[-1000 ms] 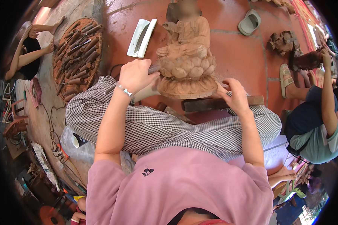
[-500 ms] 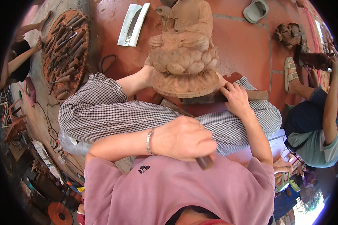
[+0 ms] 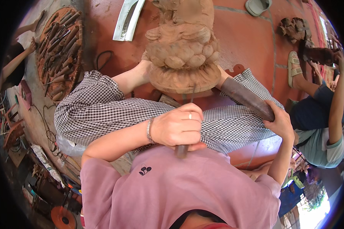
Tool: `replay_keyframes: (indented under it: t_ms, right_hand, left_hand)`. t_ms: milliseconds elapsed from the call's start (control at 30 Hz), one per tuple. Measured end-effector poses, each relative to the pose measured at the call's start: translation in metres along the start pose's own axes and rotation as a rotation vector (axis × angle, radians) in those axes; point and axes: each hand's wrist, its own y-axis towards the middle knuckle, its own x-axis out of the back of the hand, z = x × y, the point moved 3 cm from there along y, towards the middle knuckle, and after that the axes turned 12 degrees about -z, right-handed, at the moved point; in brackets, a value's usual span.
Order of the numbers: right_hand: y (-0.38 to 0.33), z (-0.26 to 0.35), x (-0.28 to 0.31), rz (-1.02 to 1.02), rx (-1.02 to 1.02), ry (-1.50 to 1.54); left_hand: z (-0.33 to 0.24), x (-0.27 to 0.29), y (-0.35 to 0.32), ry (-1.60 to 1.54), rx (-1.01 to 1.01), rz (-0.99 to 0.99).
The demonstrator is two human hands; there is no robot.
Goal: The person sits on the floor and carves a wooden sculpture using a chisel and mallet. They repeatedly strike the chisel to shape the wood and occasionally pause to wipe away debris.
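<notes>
A large reddish-brown wooden carving [image 3: 183, 42] with a round petalled base stands on the red tile floor between my legs in checked trousers [image 3: 103, 110]. My left hand [image 3: 177, 128] is closed around a chisel [image 3: 181, 151]; its butt sticks out below my fist and its thin shaft points up at the carving's base. My right hand [image 3: 281, 122] grips a dark wooden mallet [image 3: 248, 98], which slants up and left over my right thigh toward the carving. A bracelet sits on my left wrist and a ring on one finger.
A round tray [image 3: 59, 49] with several wooden-handled chisels lies at far left. A pale flat metal piece [image 3: 128, 15] and a black cable [image 3: 99, 57] lie beside the carving. A seated person [image 3: 321, 126] in sandals holds another carving [image 3: 294, 28] at right. A person's arm [image 3: 15, 65] shows at left.
My left hand left the carving's side, came back toward my chest and now holds the chisel at the base. My right hand has lifted the mallet off my lap.
</notes>
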Motion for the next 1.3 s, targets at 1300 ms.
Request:
replay_keyframes:
  t_ms: [1300]
  right_hand:
    - [-0.022,0.168,0.065,-0.816,0.922,-0.292]
  left_hand:
    - [0.019,0.019,-0.009,-0.199,0.025,0.065]
